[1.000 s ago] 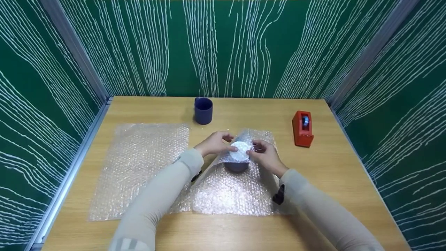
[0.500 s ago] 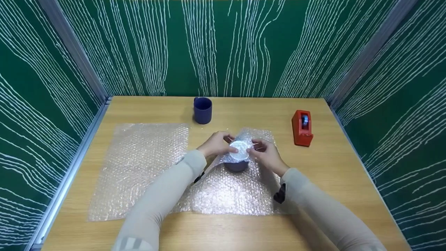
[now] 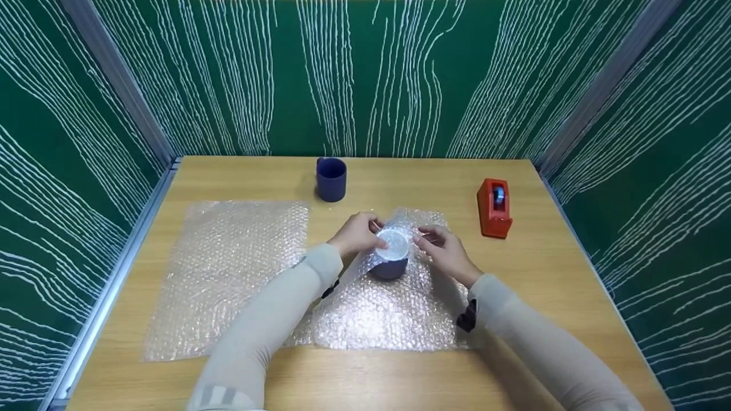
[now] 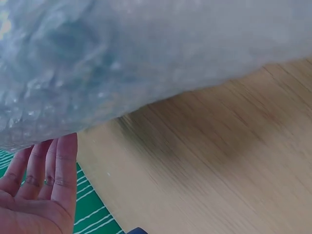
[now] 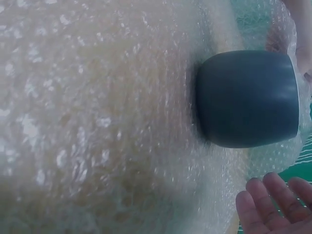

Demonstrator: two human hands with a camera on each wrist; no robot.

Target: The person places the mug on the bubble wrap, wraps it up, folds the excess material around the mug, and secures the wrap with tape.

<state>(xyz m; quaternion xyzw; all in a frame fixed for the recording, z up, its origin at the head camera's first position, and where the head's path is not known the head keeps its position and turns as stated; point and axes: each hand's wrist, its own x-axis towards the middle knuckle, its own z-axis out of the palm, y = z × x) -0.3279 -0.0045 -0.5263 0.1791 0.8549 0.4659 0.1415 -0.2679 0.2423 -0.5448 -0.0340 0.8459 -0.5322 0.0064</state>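
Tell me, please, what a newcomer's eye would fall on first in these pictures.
Probably the green walls with wavy white lines, behind and beside the table. Next, the dark cup near the table's middle, between left hand and right hand, with bubble wrap beneath and over it. The red tape dispenser stands out at right.

Navy mug (image 3: 331, 185), bright red tape dispenser (image 3: 487, 220), tan wood grain across the table (image 3: 422, 377)! Clear, dotted bubble wrap (image 3: 240, 257) glints silver, the cup (image 5: 248, 100) shows slate-grey, wavy white lines streak the green wall (image 3: 292, 108).
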